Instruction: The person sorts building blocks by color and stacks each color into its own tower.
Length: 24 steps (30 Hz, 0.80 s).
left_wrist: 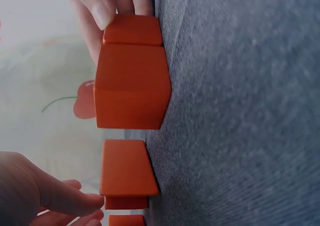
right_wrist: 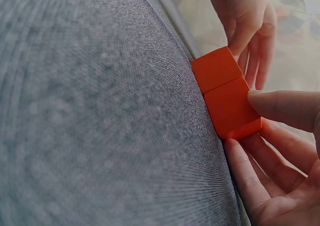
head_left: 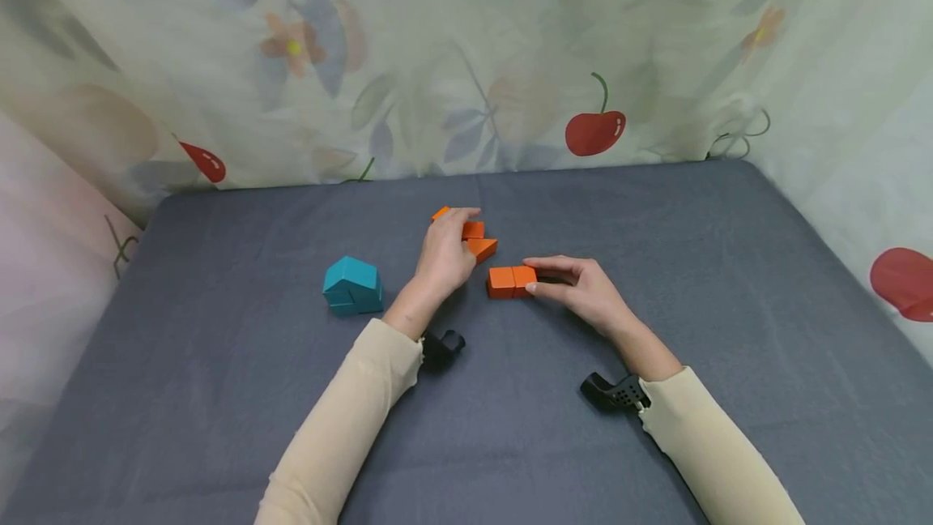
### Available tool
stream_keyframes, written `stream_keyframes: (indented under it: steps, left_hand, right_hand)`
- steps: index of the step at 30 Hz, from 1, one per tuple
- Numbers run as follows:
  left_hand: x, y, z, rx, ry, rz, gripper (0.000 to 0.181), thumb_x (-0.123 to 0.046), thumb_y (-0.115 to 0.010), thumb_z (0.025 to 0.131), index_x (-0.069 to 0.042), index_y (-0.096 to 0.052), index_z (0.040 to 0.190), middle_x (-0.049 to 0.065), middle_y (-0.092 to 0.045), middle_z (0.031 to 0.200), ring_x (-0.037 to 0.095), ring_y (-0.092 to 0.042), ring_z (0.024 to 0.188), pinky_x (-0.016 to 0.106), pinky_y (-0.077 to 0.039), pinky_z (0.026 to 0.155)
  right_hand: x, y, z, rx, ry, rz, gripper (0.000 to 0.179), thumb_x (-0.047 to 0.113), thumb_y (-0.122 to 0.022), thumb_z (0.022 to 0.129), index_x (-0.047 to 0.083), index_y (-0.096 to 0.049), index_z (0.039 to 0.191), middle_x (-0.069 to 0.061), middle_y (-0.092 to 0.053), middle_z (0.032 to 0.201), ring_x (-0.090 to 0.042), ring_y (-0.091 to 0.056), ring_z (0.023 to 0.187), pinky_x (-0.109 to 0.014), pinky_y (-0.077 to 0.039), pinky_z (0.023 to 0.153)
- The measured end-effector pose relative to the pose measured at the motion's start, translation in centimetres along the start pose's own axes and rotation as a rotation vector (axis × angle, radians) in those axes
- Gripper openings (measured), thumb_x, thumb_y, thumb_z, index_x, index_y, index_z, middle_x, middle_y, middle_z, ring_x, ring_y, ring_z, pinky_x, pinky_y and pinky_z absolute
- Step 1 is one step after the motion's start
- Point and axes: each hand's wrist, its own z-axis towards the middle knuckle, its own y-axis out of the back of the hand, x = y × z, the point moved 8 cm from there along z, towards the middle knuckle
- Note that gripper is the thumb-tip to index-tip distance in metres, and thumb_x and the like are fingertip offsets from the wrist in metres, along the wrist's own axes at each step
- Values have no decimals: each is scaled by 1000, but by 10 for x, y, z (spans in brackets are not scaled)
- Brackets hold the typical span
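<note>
Two orange blocks stand side by side on the cloth: a left block [head_left: 500,283] and a right block [head_left: 524,279]. My right hand [head_left: 586,294] pinches the right block, thumb [right_wrist: 280,106] on one side and fingers on the other. Behind and to the left, my left hand [head_left: 446,253] reaches over a loose group of orange blocks, among them a triangular block [head_left: 483,248] and a flat-topped block [head_left: 474,230]. Its thumb [left_wrist: 80,198] is at the edge of one orange block [left_wrist: 128,168]; the hand partly hides the group in the head view.
A teal house-shaped stack of blocks [head_left: 353,286] stands left of my left hand. Dark grey cloth [head_left: 219,395] covers the table. A patterned curtain [head_left: 437,63] hangs along the back and both sides. Black straps [head_left: 615,391] sit at the wrists.
</note>
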Motion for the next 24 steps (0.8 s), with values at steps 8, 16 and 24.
stream_keyframes:
  steps: [8, 16, 24]
  left_hand:
    - [5, -2, 4, 21, 15, -19, 53, 11, -49, 90, -10, -50, 139, 11, -48, 143, 30, -48, 126, 41, -44, 102]
    - [4, -3, 5, 3, -15, 47, 44, 6, -55, 91, -3, -55, 133, 16, -53, 134, 32, -52, 120, 40, -46, 99]
    - [3, -5, 6, 4, 2, 126, 35, 2, -58, 91, -2, -60, 126, 16, -55, 122, 30, -56, 107, 38, -49, 92]
  right_hand:
    - [1, 0, 0, 2, -1, 0, 43, 17, -72, 87, 9, -62, 128, -11, -59, 133, -24, -56, 121, -38, -47, 97]
    - [1, -1, -1, 5, 8, 1, 43, 17, -72, 87, 9, -62, 128, -11, -59, 132, -24, -57, 120, -35, -49, 95]
    - [1, 0, 0, 3, 7, -1, 43, 17, -72, 87, 9, -62, 128, -11, -59, 132, -24, -56, 121, -37, -48, 97]
